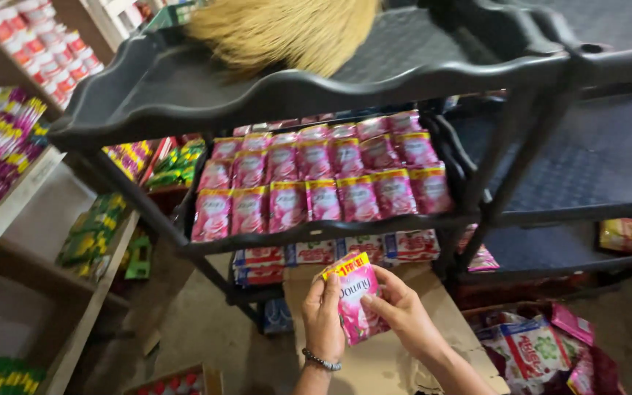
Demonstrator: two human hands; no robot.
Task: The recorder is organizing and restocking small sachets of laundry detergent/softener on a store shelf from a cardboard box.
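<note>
Both my hands hold a small pink sachet (358, 292) with a yellow top strip, low in the middle of the head view. My left hand (322, 316), with a bead bracelet at the wrist, grips its left edge. My right hand (402, 311) pinches its right side. Just above, the middle tier of a black plastic rack (309, 232) carries several rows of matching pink sachets (323, 179) laid flat. A lower tier holds red and white packets (316, 254).
A straw broom head (287, 29) lies on the rack's top tier. A second black rack (587, 161) stands to the right. Wooden shelves (9, 205) with coloured packets line the left. A cardboard box (382, 358) lies under my hands, and a box of packets (535, 344) sits at lower right.
</note>
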